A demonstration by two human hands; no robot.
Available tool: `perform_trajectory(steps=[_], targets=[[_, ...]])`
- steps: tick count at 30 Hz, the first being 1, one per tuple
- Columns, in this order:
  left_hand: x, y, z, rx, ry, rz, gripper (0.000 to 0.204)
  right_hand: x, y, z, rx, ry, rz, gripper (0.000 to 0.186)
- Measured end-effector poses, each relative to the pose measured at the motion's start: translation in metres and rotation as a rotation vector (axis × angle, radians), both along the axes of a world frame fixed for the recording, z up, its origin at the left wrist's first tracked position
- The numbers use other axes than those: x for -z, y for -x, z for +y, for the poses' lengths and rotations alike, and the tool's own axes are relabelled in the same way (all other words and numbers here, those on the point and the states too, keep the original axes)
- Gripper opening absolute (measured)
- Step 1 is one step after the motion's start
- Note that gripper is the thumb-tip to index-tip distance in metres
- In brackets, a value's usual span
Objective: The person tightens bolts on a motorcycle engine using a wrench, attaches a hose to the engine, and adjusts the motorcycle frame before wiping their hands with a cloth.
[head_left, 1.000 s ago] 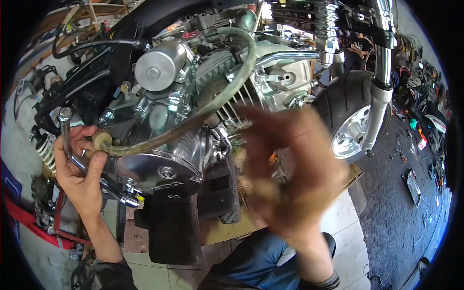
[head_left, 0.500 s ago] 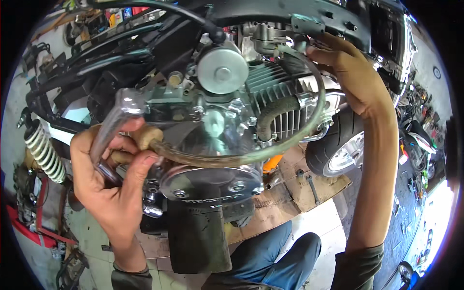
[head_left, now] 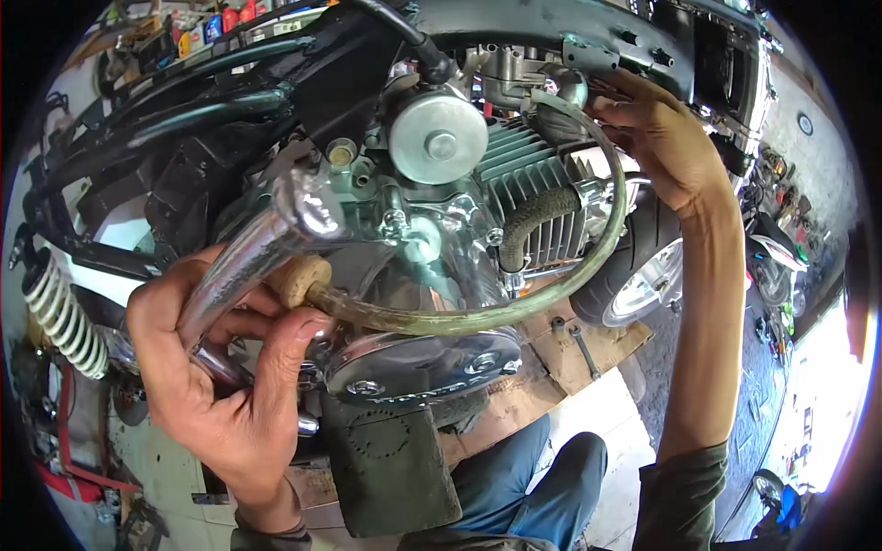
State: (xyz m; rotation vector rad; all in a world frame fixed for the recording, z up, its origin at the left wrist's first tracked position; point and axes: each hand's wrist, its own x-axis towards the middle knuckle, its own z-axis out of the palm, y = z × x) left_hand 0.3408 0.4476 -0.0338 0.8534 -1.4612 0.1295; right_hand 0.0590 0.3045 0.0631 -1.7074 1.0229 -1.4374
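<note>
My left hand (head_left: 225, 404) is closed round a chrome kick-start lever (head_left: 241, 266), with the thumb stretched toward the engine. Just beyond the lever, near the thumb and fingers, is a cork-coloured round stopper (head_left: 305, 279). From it a cloudy greenish clear hose (head_left: 478, 321) loops across the engine cover (head_left: 436, 367) and up to the carburettor (head_left: 503, 78). My right hand (head_left: 666, 142) reaches in at the carburettor's right side, close to the hose's upper end and a silver rounded part (head_left: 571, 89). Its fingers are curled, the tips hidden behind the parts.
A round silver cap (head_left: 439, 142) and finned cylinder (head_left: 528, 174) stand between my hands. The black frame (head_left: 514, 26) runs overhead. A wheel (head_left: 634, 285) lies right; a wrench (head_left: 585, 354) rests on cardboard (head_left: 519, 404). A white spring (head_left: 66, 312) is at far left.
The lever's upper end has swung right toward the engine, with my left hand round it. The whole view has shifted slightly. My right hand stays by the carburettor.
</note>
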Motion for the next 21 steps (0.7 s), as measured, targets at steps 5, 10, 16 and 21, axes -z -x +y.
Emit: perform_trajectory(steps=[5,10,16,21], targets=[[0.0006,-0.0019,-0.0053,-0.013,0.071,0.003,0.045,0.004,0.001,0.0023,-0.009,0.055,-0.002,0.059],[0.0009,0.0003,-0.0064,0.029,0.071,0.018,0.044,0.0051,0.0027,0.0014,0.081,0.127,0.172,0.064],[-0.0009,0.0022,-0.0059,0.013,0.089,-0.008,0.041,0.0071,0.0052,-0.0001,0.053,0.118,0.151,0.062],[-0.0019,0.0044,-0.0023,-0.014,0.053,-0.008,0.038,0.0058,0.0078,0.0072,0.104,0.143,0.259,0.055]])
